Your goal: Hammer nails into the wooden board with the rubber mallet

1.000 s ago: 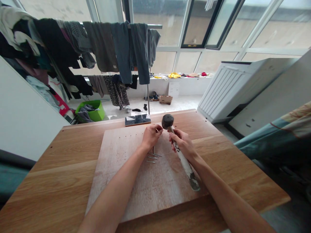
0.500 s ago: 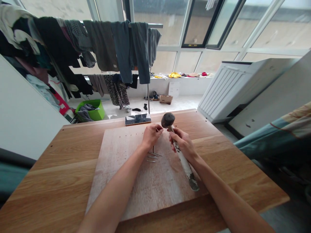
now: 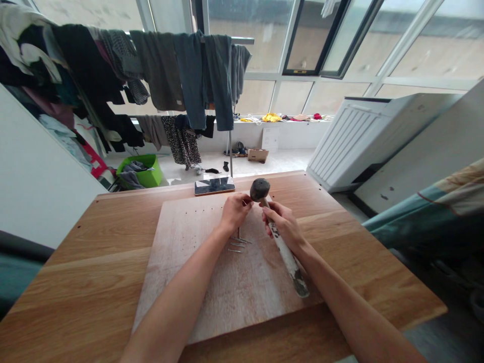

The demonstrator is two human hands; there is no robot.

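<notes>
My right hand (image 3: 283,223) grips the pale wooden handle of a mallet (image 3: 260,189). Its dark rubber head hangs just above the far part of a worn wooden board (image 3: 212,292). My left hand (image 3: 235,209) is pinched shut beside the mallet head, fingertips holding a small nail upright on the board; the nail itself is barely visible. Several loose nails (image 3: 237,243) lie on the board just below my left wrist. The board rests on a light oak table (image 3: 75,272).
A phone (image 3: 214,186) lies flat at the table's far edge. Beyond it stand a clothes rack hung with garments (image 3: 181,75), a green basket (image 3: 145,171) on the floor and a white slatted cabinet (image 3: 363,131) to the right. Small holes dot the board's far-left part.
The mallet head has shifted slightly left toward my left fingertips after a small lift. Both hands otherwise stay in the same place.
</notes>
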